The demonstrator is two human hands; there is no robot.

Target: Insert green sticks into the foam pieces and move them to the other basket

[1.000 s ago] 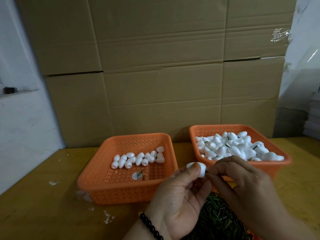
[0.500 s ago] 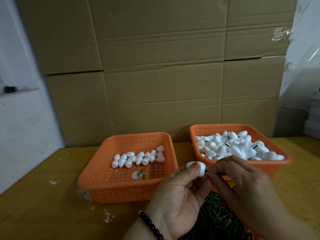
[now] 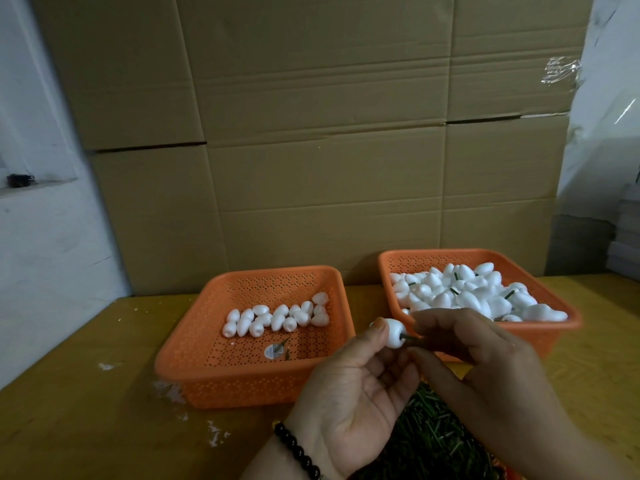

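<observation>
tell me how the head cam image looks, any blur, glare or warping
Head view: dim, warm indoor light; the cardboard wall bows with wide-angle distortion; glare glints on the plastic wrap at upper right; the right hand is shadowed and soft, the left hand pinching the foam piece is brighter; the green sticks below are dark and murky.

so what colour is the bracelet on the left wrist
Black: the beaded bracelet shows clearly in the head view, on the left wrist.

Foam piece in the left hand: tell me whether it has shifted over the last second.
No. The foam piece sits in the same spot, in front of the gap between the left basket and the right basket.
</observation>
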